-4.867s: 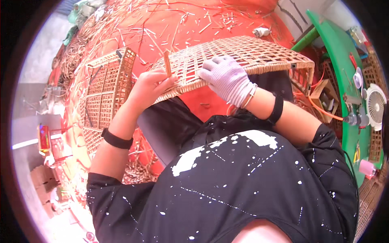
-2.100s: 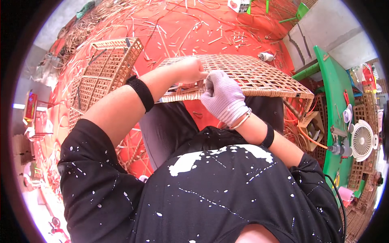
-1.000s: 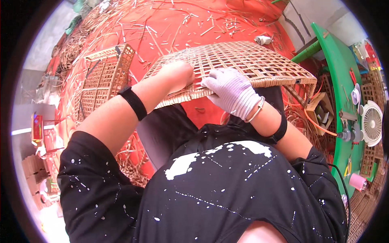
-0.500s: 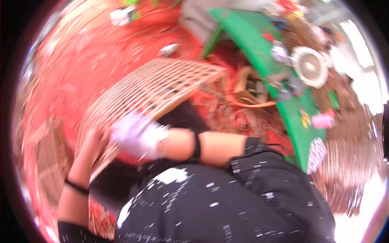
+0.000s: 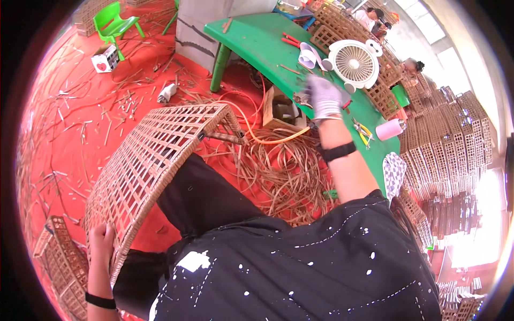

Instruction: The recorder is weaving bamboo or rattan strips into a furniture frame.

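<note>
A woven lattice panel of brown strips, like the side of a basket (image 5: 155, 142), rests tilted across my lap. My bare left hand (image 5: 101, 241) is closed on its near left edge, fingers curled round the rim. My right hand (image 5: 325, 99), in a striped white-and-purple glove, is over the green table (image 5: 251, 45), beside a grey metal tool partly hidden by it. Its fingers are smeared by motion, so I cannot see if they hold anything. Close by are a roll of white tape or paper (image 5: 308, 56), a white fan (image 5: 354, 63) and yellow-handled pliers (image 5: 364, 131).
An orange hose (image 5: 278, 141) runs past an open cardboard box (image 5: 281, 109) by the table. Loose strips (image 5: 284, 176) are heaped on the red floor. A pink spool (image 5: 390, 129) stands on the table; a green chair (image 5: 115, 24) is far left. Stacked woven panels (image 5: 444, 139) and people are at right.
My right hand has left the woven panel and moved right and away to the table. My left hand stays on the panel's edge, slightly lower left. The view has steadied.
</note>
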The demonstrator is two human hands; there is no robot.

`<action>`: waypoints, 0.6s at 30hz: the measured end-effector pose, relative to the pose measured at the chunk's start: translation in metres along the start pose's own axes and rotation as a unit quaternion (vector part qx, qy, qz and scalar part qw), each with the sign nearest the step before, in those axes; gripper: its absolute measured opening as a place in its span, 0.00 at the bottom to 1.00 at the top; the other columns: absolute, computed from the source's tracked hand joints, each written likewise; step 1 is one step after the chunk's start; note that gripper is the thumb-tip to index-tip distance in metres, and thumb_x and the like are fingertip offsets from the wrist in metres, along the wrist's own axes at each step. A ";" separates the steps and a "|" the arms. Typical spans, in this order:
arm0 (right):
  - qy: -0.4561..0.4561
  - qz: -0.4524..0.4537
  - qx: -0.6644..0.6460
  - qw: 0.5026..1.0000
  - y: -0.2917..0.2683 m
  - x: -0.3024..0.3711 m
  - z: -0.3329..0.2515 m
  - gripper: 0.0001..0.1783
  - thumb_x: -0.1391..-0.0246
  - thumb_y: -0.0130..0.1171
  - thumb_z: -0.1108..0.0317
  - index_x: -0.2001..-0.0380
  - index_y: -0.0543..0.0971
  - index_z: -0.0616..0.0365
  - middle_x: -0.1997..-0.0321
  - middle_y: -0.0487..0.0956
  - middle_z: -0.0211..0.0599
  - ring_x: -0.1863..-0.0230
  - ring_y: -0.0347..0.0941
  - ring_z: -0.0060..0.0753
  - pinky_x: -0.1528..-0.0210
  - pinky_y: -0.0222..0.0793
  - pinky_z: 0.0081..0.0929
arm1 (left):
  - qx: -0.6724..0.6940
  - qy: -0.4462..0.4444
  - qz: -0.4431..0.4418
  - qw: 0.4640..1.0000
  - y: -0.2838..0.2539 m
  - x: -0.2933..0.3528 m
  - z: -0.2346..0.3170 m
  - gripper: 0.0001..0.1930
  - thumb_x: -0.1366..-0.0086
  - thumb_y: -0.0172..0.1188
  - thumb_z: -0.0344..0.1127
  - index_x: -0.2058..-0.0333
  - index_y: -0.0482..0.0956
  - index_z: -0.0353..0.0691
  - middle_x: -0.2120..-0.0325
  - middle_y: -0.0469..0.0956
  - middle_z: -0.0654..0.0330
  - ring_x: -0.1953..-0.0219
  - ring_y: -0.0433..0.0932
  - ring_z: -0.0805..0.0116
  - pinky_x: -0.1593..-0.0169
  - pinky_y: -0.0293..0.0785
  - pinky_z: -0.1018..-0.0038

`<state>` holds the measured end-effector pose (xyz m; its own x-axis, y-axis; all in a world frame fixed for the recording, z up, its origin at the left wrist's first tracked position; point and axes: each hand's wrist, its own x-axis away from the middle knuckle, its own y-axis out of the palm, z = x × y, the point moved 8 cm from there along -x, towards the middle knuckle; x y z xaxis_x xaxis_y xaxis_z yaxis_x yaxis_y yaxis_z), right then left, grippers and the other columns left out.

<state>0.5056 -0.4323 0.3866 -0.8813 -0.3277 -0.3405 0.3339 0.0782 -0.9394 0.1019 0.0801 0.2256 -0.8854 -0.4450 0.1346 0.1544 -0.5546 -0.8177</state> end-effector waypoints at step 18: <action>0.423 -0.099 -0.658 0.615 0.093 0.046 0.134 0.18 0.51 0.56 0.50 0.61 0.73 0.47 0.77 0.74 0.26 0.81 0.69 0.23 0.81 0.66 0.17 | -0.003 -0.073 -0.076 0.994 0.000 -0.002 0.024 0.16 0.42 0.52 0.43 0.77 0.75 0.34 0.86 0.71 0.50 0.83 0.69 0.64 0.74 0.66 0.64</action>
<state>0.5409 -0.5660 0.2895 -0.9057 0.1107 0.4092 0.1230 0.9924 0.0038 0.1144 0.0638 0.2386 -0.8251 -0.4541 0.3362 0.0204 -0.6186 -0.7854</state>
